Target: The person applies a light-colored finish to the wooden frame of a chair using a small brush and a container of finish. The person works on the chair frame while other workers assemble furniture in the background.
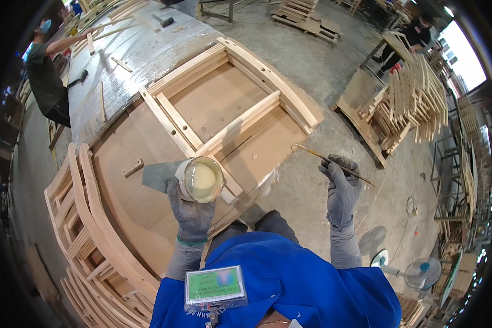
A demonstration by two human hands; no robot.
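**Cup in one glove, thin brush in the other, frames right up front**

So the cup (203, 179) of creamy liquid sits just above the table's near edge, gripped in the left hand (193, 212). Those gloved fingers are curled round its side, mouth up, presumably so nothing spills. A grey flat piece (156, 176) pokes out beside it; can't tell if that's held too.

The right hand (341, 183) is closed lightly round a thin brush (314, 152), pinched well back from the tip, I'd guess for reach and clean fingers. The tip's off the wood, near the cardboard's edge.

Just ahead, wooden frames (284, 89) lie flat on cardboard (131, 126), probably to save them from scratches. More curved frames (99, 202) are at left. Farther out: a metal-topped table (115, 65), a mallet (163, 21) and a co-worker (49, 79).
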